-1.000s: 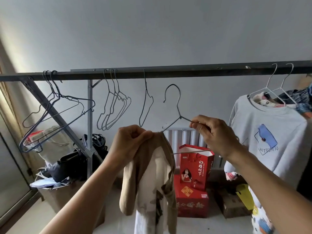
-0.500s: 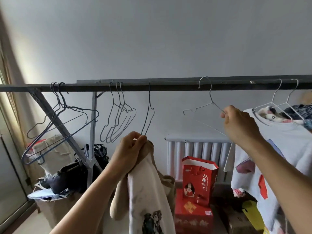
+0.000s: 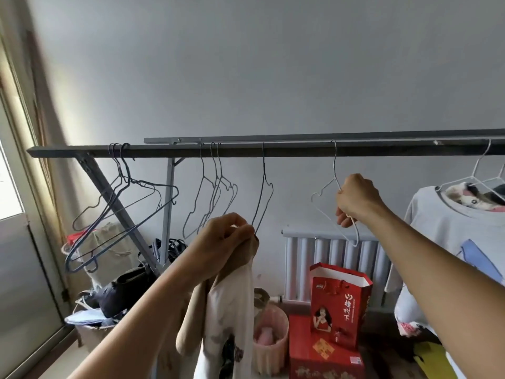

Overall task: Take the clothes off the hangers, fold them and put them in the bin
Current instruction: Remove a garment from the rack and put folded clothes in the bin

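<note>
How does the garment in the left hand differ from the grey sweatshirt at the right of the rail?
The beige-and-white garment hangs bunched from the left hand grip, off any hanger. The grey sweatshirt is spread on a white hanger hooked on the rail. The garment is beige and white, and the sweatshirt is grey with a blue patch. Both carry a print.

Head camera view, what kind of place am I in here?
Likely a room at home used for laundry: a metal clothes rail hung with wire hangers, a grey sweatshirt on one, and a wall radiator below.
</note>
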The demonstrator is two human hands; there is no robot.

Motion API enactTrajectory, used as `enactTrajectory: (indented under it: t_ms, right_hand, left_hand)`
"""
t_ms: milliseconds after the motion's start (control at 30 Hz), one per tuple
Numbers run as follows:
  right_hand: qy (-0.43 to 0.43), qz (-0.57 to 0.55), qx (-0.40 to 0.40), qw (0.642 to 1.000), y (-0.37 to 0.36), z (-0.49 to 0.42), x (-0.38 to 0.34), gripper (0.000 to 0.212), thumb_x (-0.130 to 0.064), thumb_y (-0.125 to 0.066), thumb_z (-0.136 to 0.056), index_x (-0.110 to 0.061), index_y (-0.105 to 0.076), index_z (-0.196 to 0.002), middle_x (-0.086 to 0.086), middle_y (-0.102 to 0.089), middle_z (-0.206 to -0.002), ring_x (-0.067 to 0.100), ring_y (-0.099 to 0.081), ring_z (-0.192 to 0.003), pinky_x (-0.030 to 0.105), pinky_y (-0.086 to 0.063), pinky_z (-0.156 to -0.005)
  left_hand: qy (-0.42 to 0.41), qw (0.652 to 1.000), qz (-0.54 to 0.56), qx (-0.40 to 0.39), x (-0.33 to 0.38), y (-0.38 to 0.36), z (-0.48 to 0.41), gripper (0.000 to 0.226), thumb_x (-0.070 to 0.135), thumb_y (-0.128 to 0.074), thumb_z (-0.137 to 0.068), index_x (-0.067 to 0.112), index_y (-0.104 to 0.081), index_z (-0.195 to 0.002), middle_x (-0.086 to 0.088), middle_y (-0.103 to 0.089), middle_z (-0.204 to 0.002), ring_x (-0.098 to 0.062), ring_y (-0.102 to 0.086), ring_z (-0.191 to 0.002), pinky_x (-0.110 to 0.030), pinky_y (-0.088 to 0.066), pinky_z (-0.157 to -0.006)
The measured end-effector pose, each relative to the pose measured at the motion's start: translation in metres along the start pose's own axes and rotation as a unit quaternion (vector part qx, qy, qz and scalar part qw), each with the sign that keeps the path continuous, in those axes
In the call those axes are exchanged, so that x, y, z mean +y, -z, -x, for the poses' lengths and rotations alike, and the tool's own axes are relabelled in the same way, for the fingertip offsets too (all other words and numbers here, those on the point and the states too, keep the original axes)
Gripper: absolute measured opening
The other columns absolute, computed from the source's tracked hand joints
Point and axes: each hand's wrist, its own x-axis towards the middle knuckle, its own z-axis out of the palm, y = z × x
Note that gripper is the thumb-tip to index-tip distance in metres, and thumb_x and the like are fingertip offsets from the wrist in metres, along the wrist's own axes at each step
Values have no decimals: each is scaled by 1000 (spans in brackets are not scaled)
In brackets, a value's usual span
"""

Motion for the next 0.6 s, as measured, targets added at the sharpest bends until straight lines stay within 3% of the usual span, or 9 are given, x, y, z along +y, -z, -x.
enactTrajectory:
  t_ms: [100, 167, 200, 267, 333, 400, 467, 500, 600]
  right_hand:
    - [5, 25, 13, 1000, -3, 2, 1, 20, -3, -47, -95, 5, -59, -80, 14, -68, -63, 23, -67, -48, 34, -59, -62]
    - [31, 81, 39, 995, -6, 9, 1, 15, -6, -46, -94, 2, -56, -87, 13, -65, -80, 29, -65, -71, 33, -51, -68]
    - [59, 117, 68, 989, -10, 16, 1, 12, -10, -48, -94, 0, -55, -96, 16, -60, -93, 32, -59, -88, 36, -47, -73]
    - [147, 177, 145, 962, -23, 35, 2, 28, -14, -54, -92, -4, -53, -118, 18, -52, -117, 35, -48, -110, 45, -43, -84]
    - [259, 123, 192, 938, -36, 60, 0, 34, -10, -57, -89, -9, -56, -123, 14, -54, -122, 33, -48, -115, 45, -41, -88]
    - [327, -55, 61, 941, -42, 84, -9, 37, -5, -52, -93, -20, -58, -127, 3, -59, -122, 19, -53, -112, 35, -46, -90]
    - [310, -179, -160, 920, -46, 105, -15, 43, -5, -53, -96, -32, -55, -129, -11, -57, -121, 0, -53, -107, 14, -46, -85]
    - [307, -201, -210, 906, -49, 111, -16, 43, -7, -56, -95, -35, -55, -127, -15, -57, -120, -4, -54, -105, 10, -46, -80]
    - [319, -265, -170, 894, -56, 118, -17, 31, -10, -68, -88, -32, -64, -110, -16, -65, -105, -1, -60, -99, 18, -52, -77]
  left_hand:
    - [-18, 1000, 4, -4, 1, 8, 3, 15, 15, -59, -95, 8, -64, -83, 6, -66, -60, -5, -57, -56, -16, -46, -56]
    - [-33, 999, -3, -13, 2, 13, 5, 15, 14, -59, -96, 7, -64, -84, 4, -67, -64, -7, -58, -58, -18, -47, -58]
    - [-39, 999, -5, -20, 3, 15, 7, 15, 14, -58, -96, 7, -64, -84, 3, -67, -66, -8, -58, -59, -18, -48, -58]
    - [-46, 998, -4, -36, 5, 17, 9, 15, 16, -57, -97, 10, -64, -84, 2, -68, -67, -7, -59, -59, -17, -47, -57]
    - [-47, 997, 3, -57, 6, 17, 12, 17, 16, -56, -97, 14, -62, -82, 5, -67, -64, -5, -58, -58, -15, -45, -54]
    - [-55, 995, 14, -80, 8, 17, 14, 17, 15, -56, -98, 16, -60, -81, 8, -65, -62, -3, -57, -56, -13, -43, -52]
    - [-68, 993, 22, -96, 10, 17, 15, 16, 14, -56, -97, 15, -60, -82, 7, -65, -62, -3, -57, -55, -13, -42, -52]
    - [-72, 992, 25, -98, 10, 17, 16, 16, 14, -56, -97, 14, -61, -82, 6, -65, -62, -4, -57, -55, -14, -42, -52]
    - [-74, 992, 31, -94, 10, 18, 18, 17, 11, -55, -97, 13, -60, -81, 8, -63, -60, -2, -54, -52, -12, -41, -50]
